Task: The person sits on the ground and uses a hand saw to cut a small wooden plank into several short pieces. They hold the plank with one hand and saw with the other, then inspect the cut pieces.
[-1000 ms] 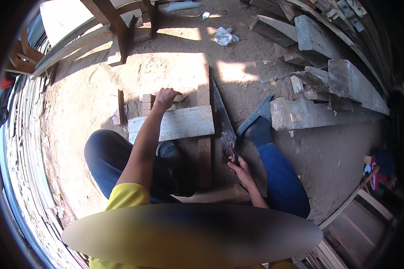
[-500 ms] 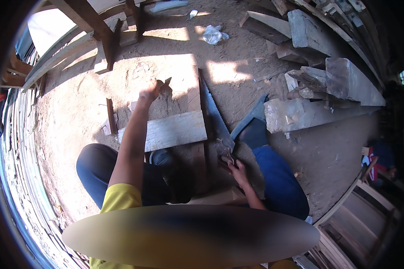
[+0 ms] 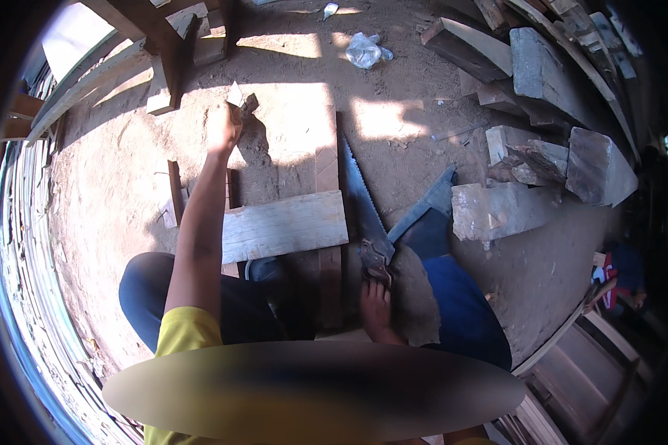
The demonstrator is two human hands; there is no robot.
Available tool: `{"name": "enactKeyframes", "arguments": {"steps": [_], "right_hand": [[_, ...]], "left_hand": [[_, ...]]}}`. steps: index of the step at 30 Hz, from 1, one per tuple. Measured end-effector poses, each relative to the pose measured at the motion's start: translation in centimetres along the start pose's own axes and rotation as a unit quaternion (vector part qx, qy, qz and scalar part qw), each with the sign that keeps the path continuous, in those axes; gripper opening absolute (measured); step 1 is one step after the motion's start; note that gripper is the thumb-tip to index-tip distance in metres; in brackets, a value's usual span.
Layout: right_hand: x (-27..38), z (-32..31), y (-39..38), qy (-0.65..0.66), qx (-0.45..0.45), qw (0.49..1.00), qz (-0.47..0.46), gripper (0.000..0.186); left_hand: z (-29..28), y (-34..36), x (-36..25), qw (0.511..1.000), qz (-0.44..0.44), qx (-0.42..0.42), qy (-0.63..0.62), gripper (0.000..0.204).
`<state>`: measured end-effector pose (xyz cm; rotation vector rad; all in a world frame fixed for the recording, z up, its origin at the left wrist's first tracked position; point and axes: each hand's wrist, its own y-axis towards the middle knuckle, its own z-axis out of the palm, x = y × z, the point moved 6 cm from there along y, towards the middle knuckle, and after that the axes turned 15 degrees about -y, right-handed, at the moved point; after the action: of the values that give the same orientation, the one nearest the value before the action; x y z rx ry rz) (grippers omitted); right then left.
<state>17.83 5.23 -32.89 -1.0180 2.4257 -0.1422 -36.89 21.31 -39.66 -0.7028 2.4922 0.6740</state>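
My left hand (image 3: 227, 124) is closed on a small wood piece (image 3: 236, 94) out on the sunlit dirt, above a pale board (image 3: 283, 220). The board rests across timber pieces, among them a brown strip (image 3: 326, 159). My right hand (image 3: 375, 305) has its fingers apart at the handle of a handsaw (image 3: 364, 201), fingertips touching it, no longer wrapped round it. The saw lies pointing away from me, right of the board, beside my sandaled right foot (image 3: 424, 215).
Stacked timber offcuts (image 3: 542, 74) and beams line the right. Wooden frames (image 3: 159, 85) stand at upper left, long slats (image 3: 22, 259) along the left edge. A crumpled plastic bag (image 3: 364, 50) lies ahead. A co-worker (image 3: 620, 274) is at the far right beside wooden panels.
My left hand has moved forward and left from near the board with a wood piece. My right hand has loosened from the saw handle and shifted back and left.
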Motion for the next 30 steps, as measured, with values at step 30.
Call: {"name": "enactKeyframes", "arguments": {"steps": [30], "right_hand": [[-7.3,-4.3,0.3,0.372,-0.112,0.911,0.139,0.014]], "left_hand": [[-5.6,-18.6,-27.5,0.827,0.332,0.433,-0.134,0.046]]}}
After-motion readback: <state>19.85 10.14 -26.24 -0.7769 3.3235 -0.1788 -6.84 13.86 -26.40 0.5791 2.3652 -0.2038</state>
